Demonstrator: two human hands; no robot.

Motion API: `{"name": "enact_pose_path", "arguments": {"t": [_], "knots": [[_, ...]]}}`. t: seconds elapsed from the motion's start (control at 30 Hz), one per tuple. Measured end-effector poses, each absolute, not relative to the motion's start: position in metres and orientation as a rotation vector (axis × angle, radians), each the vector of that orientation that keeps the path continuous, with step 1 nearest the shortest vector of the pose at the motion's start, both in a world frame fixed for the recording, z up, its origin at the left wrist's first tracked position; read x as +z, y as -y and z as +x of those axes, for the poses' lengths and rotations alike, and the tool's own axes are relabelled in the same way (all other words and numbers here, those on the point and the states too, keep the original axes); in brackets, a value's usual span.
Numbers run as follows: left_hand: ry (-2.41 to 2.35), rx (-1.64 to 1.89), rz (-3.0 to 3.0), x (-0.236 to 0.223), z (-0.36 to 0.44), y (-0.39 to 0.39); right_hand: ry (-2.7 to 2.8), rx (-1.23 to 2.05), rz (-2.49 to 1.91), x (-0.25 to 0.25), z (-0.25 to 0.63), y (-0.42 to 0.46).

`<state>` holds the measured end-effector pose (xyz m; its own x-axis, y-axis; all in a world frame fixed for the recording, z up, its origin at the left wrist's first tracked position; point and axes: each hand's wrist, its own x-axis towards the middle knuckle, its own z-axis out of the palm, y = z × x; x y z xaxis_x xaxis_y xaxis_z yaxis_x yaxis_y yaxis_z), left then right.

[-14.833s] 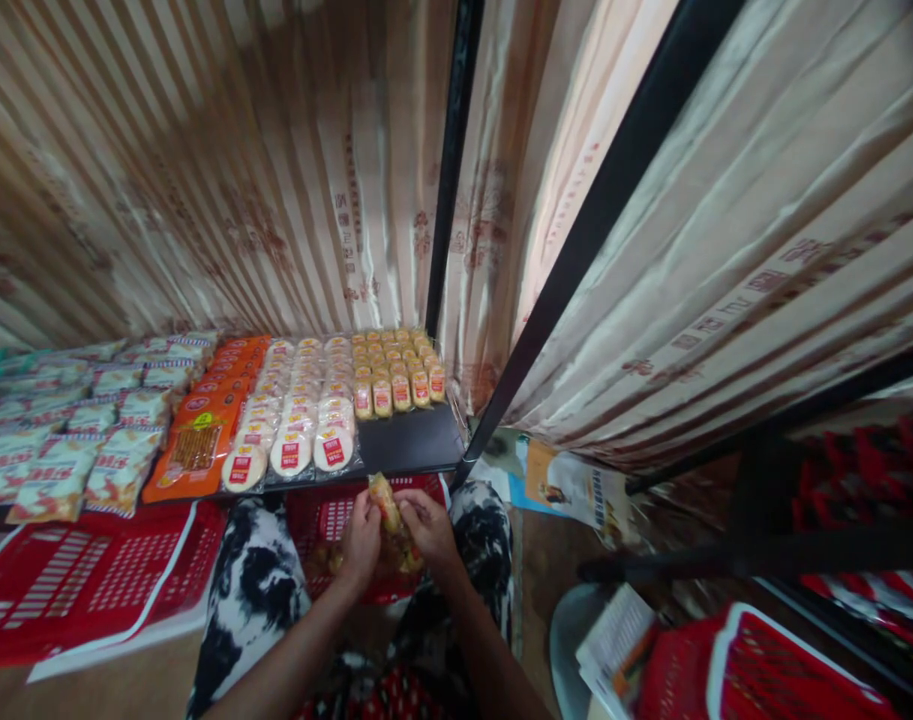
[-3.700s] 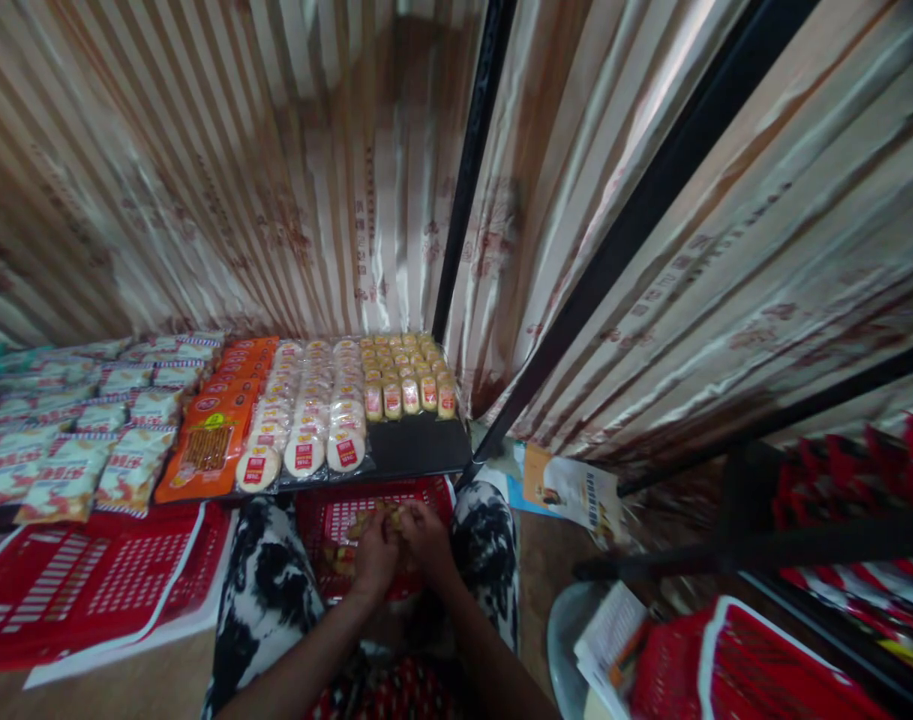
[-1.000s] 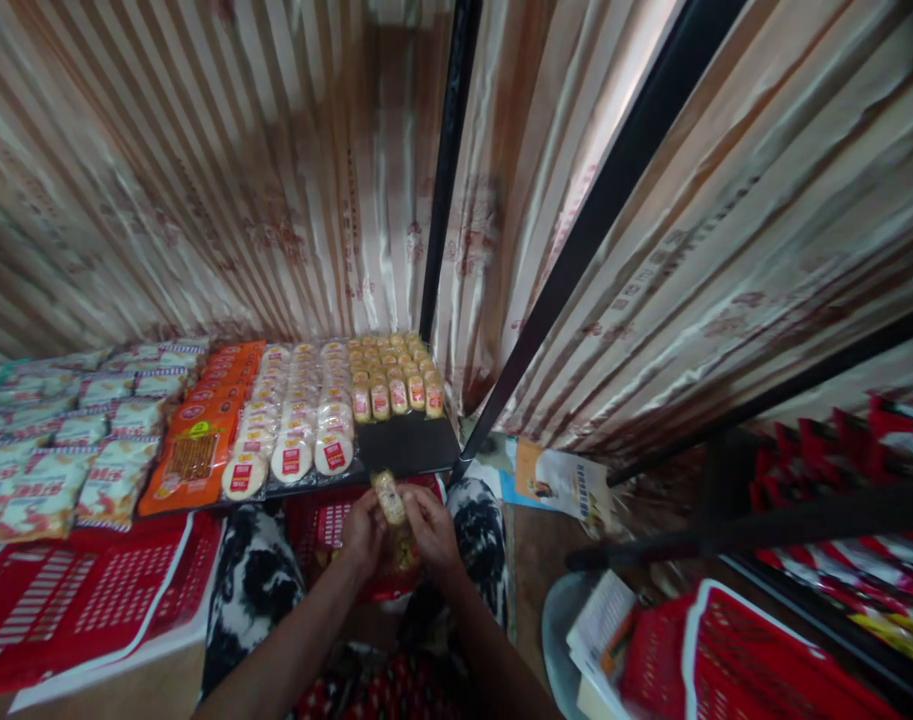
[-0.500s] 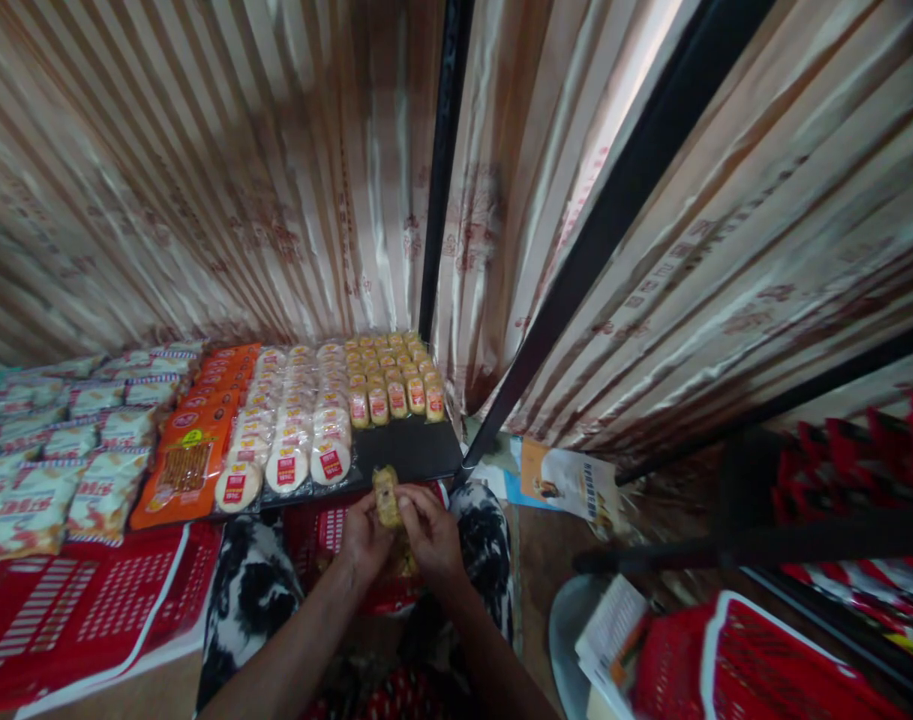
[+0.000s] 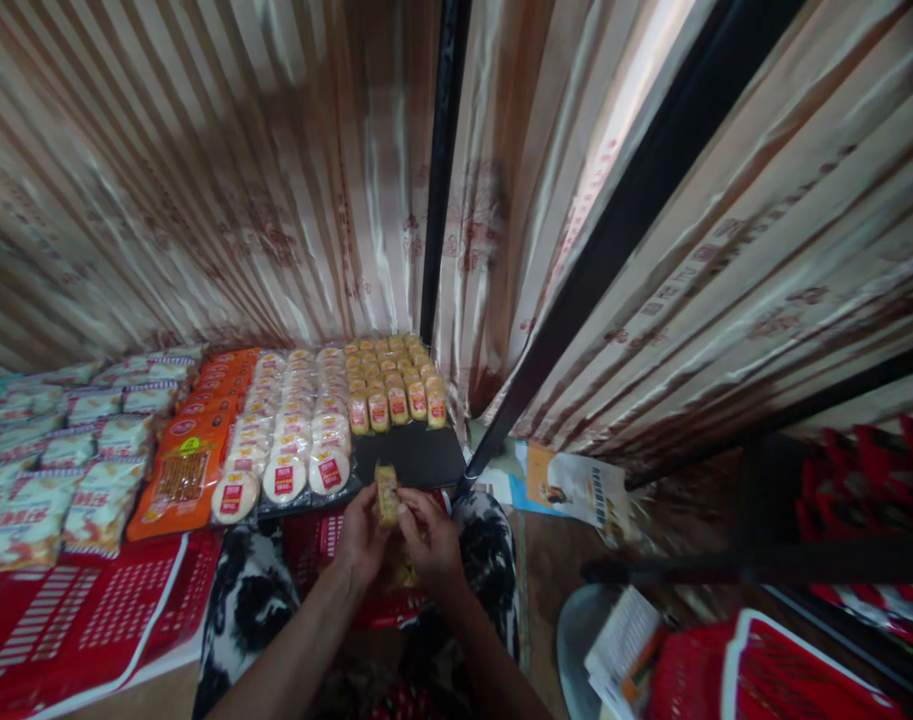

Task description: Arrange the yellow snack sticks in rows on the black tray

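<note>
My left hand (image 5: 361,535) and my right hand (image 5: 432,540) meet over a red basket (image 5: 328,545) between my knees. Both are closed round a small yellow snack packet (image 5: 386,494) that stands upright just below the front edge of the black shelf (image 5: 415,455). More yellowish packets lie in the basket under my hands. On the shelf, rows of similar small yellow packets (image 5: 396,385) sit at the right, with a bare black strip in front of them.
Round white cakes (image 5: 295,440), orange packets (image 5: 190,450) and pale snack bags (image 5: 51,470) fill the shelf leftwards. A striped curtain hangs behind. Black shelf posts (image 5: 435,170) rise at the middle and right. Red baskets (image 5: 81,620) lie left and lower right (image 5: 763,670); leaflets (image 5: 568,485) on the floor.
Since a second ago my hands have risen a little with the yellow packet toward the shelf's front edge. Earlier, both hands were down in the basket among the packets.
</note>
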<state>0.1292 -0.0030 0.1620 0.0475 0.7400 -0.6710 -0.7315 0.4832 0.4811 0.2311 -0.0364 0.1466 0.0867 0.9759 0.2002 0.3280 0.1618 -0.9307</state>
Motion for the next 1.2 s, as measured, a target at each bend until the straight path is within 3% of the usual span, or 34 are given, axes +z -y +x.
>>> {"name": "enact_pose_path", "arguments": {"t": [0.4, 1.2], "knots": [[-1.242, 1.282, 0.289, 0.155, 0.133, -0.003, 1.578, 0.582, -1.514, 0.147, 0.225, 0.03], [-1.369, 1.237, 0.554, 0.143, 0.137, -0.012, 1.478, 0.627, -1.534, 0.122, 0.236, 0.002]]}}
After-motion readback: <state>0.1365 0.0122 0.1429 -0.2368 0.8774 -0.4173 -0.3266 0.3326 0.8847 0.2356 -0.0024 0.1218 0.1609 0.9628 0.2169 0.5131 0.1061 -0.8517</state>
